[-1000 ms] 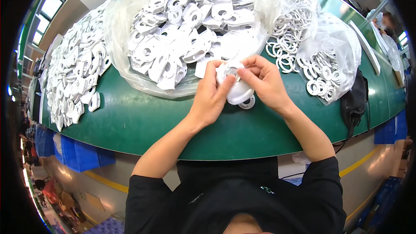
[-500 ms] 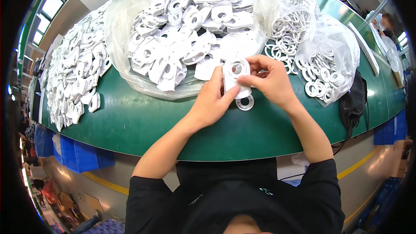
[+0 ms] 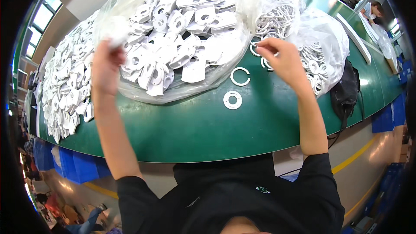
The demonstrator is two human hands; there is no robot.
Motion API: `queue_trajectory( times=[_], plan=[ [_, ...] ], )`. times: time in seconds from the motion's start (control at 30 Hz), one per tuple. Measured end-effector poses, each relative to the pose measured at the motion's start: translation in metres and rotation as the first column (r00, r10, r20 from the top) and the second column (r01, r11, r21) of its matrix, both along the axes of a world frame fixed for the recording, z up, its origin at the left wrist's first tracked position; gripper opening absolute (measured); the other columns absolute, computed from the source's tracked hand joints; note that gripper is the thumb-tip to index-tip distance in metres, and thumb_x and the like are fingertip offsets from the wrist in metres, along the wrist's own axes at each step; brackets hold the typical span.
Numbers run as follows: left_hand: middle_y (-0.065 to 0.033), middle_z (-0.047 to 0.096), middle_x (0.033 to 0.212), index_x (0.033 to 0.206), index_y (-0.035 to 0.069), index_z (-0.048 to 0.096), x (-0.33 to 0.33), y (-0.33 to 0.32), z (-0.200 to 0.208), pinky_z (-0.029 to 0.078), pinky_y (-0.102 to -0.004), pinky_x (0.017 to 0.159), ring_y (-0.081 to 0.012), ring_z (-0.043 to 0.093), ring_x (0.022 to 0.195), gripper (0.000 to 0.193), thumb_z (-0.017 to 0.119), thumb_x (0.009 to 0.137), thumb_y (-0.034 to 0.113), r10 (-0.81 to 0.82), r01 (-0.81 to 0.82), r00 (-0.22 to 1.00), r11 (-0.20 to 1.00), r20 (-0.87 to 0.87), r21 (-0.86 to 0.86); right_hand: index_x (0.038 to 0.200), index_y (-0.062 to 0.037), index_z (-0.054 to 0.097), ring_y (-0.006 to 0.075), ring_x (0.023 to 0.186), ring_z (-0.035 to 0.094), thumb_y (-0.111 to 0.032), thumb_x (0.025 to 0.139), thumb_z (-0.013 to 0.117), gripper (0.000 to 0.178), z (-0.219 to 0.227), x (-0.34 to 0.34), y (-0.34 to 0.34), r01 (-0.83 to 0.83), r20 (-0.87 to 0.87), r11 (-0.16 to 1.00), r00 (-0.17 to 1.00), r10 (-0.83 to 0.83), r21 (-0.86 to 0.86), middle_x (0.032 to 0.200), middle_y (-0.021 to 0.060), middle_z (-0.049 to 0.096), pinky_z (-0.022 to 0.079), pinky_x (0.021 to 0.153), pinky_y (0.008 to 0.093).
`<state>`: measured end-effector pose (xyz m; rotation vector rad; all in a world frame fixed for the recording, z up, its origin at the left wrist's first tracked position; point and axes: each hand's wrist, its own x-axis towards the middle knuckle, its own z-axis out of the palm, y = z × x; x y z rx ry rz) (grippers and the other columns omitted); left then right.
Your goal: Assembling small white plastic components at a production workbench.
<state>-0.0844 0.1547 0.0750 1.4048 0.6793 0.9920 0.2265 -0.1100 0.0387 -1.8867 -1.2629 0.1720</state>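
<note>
My left hand [image 3: 105, 67], smeared by motion, is raised at the left edge of the big bag. A blurred white plastic part [image 3: 118, 34] is in its fingers. My right hand [image 3: 284, 58] is closed in a pinch at the edge of the loose rings, its thumb and forefinger on a white open ring [image 3: 254, 48]. Between the hands, another white open ring [image 3: 240, 76] with a gap in its side lies on the green table [image 3: 190, 134]. Just nearer to me lies a flat white disc [image 3: 232, 100] with a central hole.
A clear plastic bag [image 3: 160, 99] holds a heap of white parts [image 3: 177, 21]. More white parts [image 3: 65, 78] are piled at the left. Bagged rings [image 3: 277, 19] stand at the back right, beside a second ring bag [image 3: 331, 39]. A black bag [image 3: 345, 93] lies at the right edge.
My hands have parted. The left has swung far left with the white part; the right has moved to the rings. An open ring now shows on the table beyond the disc.
</note>
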Motion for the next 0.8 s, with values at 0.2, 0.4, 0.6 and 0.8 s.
queue_trajectory(
  times=[0.2,0.4,0.6,0.8],
  plan=[
    [-0.0142,0.063,0.11,0.125,0.0,0.046,-0.055,0.049,0.038,0.049,-0.0311,0.077,-0.0192,0.06,0.093,0.043,0.051,0.096,0.031,0.448,-0.489,0.852,0.866,0.273,0.105,0.073,0.0004,0.068,0.0269,0.061,0.064,-0.016,0.071,0.072,0.017,0.016,0.044,-0.04,0.35,0.451,0.857,0.878,-0.159,-0.378,0.067,0.0141,0.065,0.049,0.061,0.035],
    [-0.0096,0.066,0.1,0.116,0.001,0.056,-0.016,-0.018,-0.014,0.047,-0.0306,0.075,-0.0183,0.061,0.086,0.036,0.061,0.089,0.025,0.156,0.131,0.792,0.901,-0.59,0.413,0.096,-0.0051,0.067,0.0282,0.091,0.063,-0.018,0.064,0.078,0.036,0.0,0.055,-0.043,0.515,0.548,0.773,0.793,-0.266,-0.371,0.094,0.0118,0.067,0.048,0.079,0.0364],
    [-0.0174,0.065,0.095,0.108,-0.001,0.056,-0.007,-0.058,-0.052,0.048,-0.0363,0.075,-0.0286,0.062,0.087,0.028,0.058,0.09,0.02,0.423,0.331,0.599,0.642,-0.68,0.692,0.087,-0.004,0.065,0.0274,0.078,0.064,-0.018,0.062,0.079,0.031,0.0,0.056,-0.031,0.487,0.443,0.709,0.855,-0.269,-0.509,0.082,0.011,0.066,0.049,0.071,0.0368],
    [-0.0178,0.063,0.076,0.099,-0.001,0.057,0.016,-0.065,-0.032,0.046,-0.0429,0.061,-0.0334,0.059,0.067,0.022,0.052,0.093,0.019,0.639,0.08,0.481,0.649,-0.599,0.757,0.082,-0.0031,0.063,0.0256,0.07,0.063,-0.012,0.065,0.075,0.022,0.005,0.055,-0.037,0.467,0.501,0.801,0.829,-0.249,-0.374,0.07,0.0108,0.063,0.047,0.063,0.0365]
  ],
)
